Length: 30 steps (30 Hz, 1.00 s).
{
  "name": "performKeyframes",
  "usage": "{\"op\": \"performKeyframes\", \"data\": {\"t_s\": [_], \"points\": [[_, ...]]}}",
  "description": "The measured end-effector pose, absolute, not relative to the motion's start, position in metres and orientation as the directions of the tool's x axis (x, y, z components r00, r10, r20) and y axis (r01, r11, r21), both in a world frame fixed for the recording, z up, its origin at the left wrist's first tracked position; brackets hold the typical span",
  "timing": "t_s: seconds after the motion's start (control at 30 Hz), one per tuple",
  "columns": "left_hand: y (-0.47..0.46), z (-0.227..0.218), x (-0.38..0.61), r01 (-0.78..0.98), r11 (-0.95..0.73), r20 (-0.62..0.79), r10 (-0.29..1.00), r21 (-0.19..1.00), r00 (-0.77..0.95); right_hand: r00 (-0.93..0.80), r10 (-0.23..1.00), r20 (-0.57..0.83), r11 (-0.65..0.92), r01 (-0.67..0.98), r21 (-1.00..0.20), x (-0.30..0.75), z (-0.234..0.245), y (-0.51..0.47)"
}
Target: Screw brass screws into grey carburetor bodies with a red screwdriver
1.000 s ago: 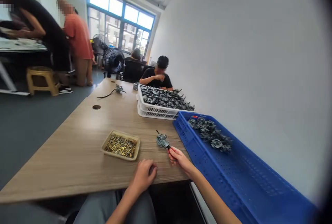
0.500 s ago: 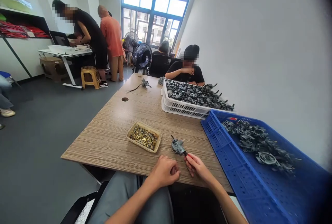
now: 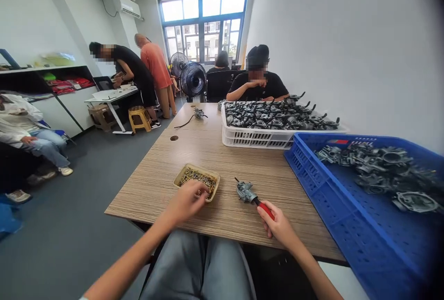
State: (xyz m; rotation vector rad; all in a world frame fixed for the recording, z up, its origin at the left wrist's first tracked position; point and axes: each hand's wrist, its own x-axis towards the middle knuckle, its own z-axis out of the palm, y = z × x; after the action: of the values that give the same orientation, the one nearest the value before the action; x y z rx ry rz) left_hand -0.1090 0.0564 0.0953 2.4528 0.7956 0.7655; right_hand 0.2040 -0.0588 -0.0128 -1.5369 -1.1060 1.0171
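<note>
My left hand (image 3: pixel 190 202) is over the near right part of a small beige tray (image 3: pixel 178 176) of brass-coloured screw-like pieces (image 3: pixel 194 176). Its fingers are curled together at the pieces; what they pinch, if anything, is too small to make out. My right hand (image 3: pixel 277 223) is closed around the red and black handle of a screwdriver (image 3: pixel 267 210). The screwdriver points into a grey metal carburetor (image 3: pixel 245 191), which lies on the wooden table (image 3: pixel 156 193) right of the tray. The screwdriver's tip is hidden by the carburetor.
A white crate (image 3: pixel 256 139) full of carburetors stands farther back. To my right is a blue crate (image 3: pixel 312 184) holding more metal bodies. Another carburetor with a black hose (image 3: pixel 199 114) lies at the far end, where a person (image 3: pixel 258 80) sits. A fan (image 3: pixel 193 79) stands beyond.
My left hand has moved from near the carburetor, left and forward to the tray. My right hand still holds the screwdriver at the carburetor, with more of the red handle showing. The view has shifted.
</note>
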Motion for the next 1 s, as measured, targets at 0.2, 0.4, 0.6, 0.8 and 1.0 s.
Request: {"op": "performKeyframes", "data": {"t_s": [0.2,0.4,0.6,0.8,1.0], "points": [[0.135,0.095,-0.138,0.634,-0.661,0.194,0.738,0.4,0.647,0.223,0.973,-0.065,-0.105,0.175,-0.979,0.203,-0.01,-0.06],[0.145,0.09,-0.125,0.701,-0.677,0.124,0.733,0.223,0.668,0.217,0.975,-0.051,-0.096,0.201,-0.975,0.206,-0.013,-0.06],[0.151,0.087,-0.118,0.738,-0.656,0.113,0.754,0.159,0.647,0.218,0.975,-0.053,-0.102,0.219,-0.97,0.205,-0.01,-0.061],[0.153,0.08,-0.119,0.764,-0.635,0.12,0.773,0.115,0.624,0.233,0.97,-0.068,-0.118,0.207,-0.971,0.205,-0.01,-0.06],[0.153,0.08,-0.119,0.752,-0.645,0.117,0.764,0.134,0.635,0.219,0.974,-0.057,-0.104,0.209,-0.972,0.205,-0.012,-0.06]]}}
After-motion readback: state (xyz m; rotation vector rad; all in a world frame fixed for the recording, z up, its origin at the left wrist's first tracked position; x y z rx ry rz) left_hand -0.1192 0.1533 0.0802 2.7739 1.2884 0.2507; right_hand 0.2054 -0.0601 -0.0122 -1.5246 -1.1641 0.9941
